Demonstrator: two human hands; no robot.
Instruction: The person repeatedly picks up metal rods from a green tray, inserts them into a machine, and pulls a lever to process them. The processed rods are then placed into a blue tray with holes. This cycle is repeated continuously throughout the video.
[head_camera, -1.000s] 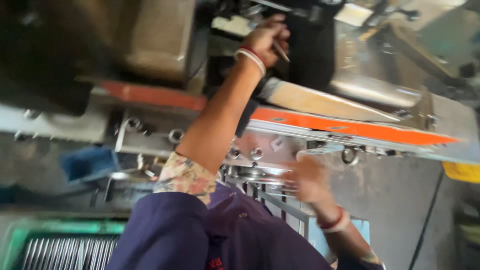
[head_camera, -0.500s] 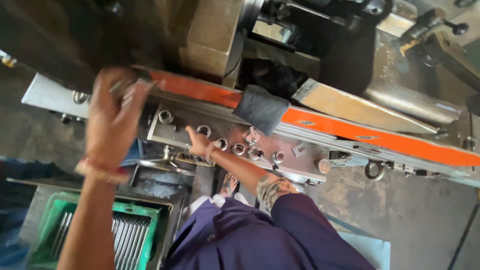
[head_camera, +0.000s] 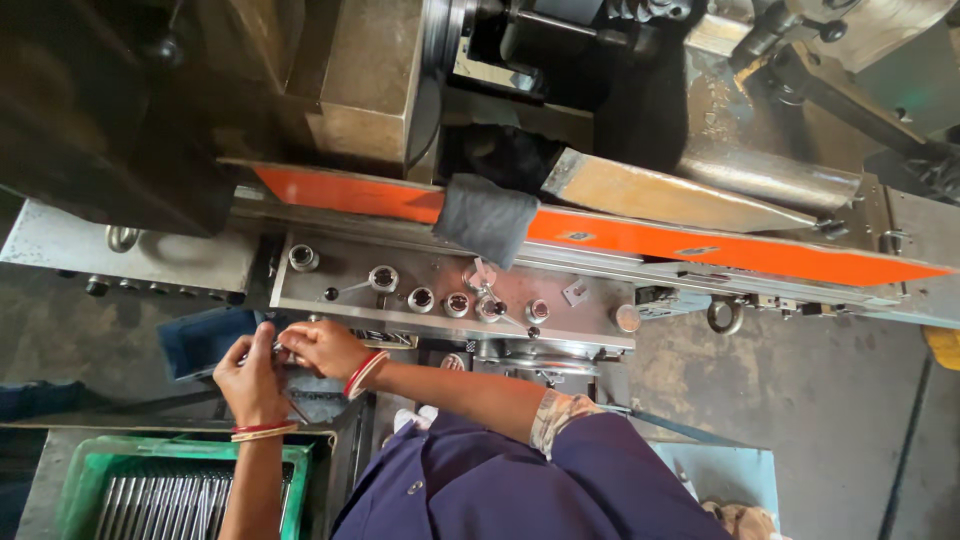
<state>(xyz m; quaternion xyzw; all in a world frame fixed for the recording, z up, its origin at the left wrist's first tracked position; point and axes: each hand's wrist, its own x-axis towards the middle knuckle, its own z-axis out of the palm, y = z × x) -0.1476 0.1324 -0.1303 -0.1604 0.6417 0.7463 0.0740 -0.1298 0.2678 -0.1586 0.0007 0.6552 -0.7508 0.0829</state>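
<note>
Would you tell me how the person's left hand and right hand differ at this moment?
The left hand comes straight up from the bottom edge, over the green crate, while the right hand reaches in sideways from the purple sleeve. The left hand sits lower in the picture; the right hand is nearer the control panel. Both wear red and white bangles and meet with fingers curled; what they pinch is too small to tell.

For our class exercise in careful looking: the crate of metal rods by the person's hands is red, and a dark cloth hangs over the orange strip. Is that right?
Not quite. The head view shows the crate is green, not red. It does hold metal rods, and the dark cloth does hang over the orange strip.
</note>
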